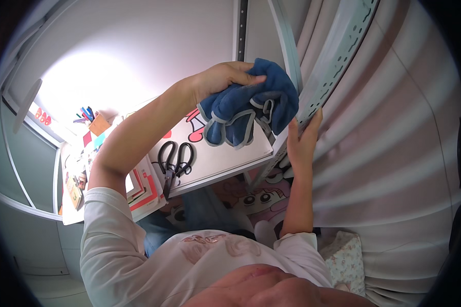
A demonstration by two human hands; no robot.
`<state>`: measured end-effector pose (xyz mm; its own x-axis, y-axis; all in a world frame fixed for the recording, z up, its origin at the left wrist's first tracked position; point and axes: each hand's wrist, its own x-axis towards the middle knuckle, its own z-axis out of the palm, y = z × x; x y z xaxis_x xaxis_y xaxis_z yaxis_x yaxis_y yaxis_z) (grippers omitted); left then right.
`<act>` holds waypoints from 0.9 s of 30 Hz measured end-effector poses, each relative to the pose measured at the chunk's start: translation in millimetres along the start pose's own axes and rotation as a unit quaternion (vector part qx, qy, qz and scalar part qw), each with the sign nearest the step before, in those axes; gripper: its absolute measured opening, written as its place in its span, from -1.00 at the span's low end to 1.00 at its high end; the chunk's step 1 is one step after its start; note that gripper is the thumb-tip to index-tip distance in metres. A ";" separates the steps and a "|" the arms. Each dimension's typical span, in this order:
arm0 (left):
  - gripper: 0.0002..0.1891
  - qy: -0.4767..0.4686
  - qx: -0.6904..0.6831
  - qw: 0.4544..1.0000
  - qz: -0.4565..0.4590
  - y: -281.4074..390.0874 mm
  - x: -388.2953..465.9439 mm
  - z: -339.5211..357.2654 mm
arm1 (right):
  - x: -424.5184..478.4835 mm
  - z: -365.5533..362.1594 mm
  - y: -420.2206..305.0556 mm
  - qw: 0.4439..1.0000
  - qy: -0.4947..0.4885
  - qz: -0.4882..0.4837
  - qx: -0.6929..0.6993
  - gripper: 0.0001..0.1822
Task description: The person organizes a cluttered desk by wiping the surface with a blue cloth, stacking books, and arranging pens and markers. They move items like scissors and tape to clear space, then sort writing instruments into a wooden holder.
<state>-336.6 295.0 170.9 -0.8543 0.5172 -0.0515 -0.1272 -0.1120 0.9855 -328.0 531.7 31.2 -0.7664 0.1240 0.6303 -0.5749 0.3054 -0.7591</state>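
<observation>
A crumpled blue cloth [234,103] with light grey edging hangs from my left hand [230,76]. Thumb and fingers pinch it near its upper part, above the right end of the desk. My right hand [304,142] grips the edge of a white perforated metal post [330,73], thumb on one side and fingers on the other. The cloth's right side lies close against the post; whether they touch I cannot tell. Below the cloth spreads a white desk mat [223,165] with cartoon prints.
Black-handled scissors [173,163] lie at the desk's front edge, their blades over a stack of books [144,192]. A pen holder [99,124] stands farther back on the left. Pale curtains [384,153] hang along the right. A floral fabric item [345,257] sits low beside them.
</observation>
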 end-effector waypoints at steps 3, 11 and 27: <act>-0.50 -0.007 -0.009 1.000 0.008 0.6 3.5 -0.7 | -0.5 0.2 0.4 1.000 0.008 0.003 -0.011 -0.22; -0.49 0.115 0.108 0.963 0.220 46.1 36.3 -19.9 | 1.5 2.0 5.7 1.000 -0.008 -0.009 -0.002 -0.18; -0.55 0.102 0.453 0.850 0.249 -24.7 74.0 33.9 | 0.0 2.2 9.8 0.999 -0.031 -0.029 -0.005 -0.25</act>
<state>-379.6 364.9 148.2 -0.7701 0.4290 0.4721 0.6368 0.4725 0.6093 -334.2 532.7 23.3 -0.7479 0.0471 0.6621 -0.6169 0.3190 -0.7195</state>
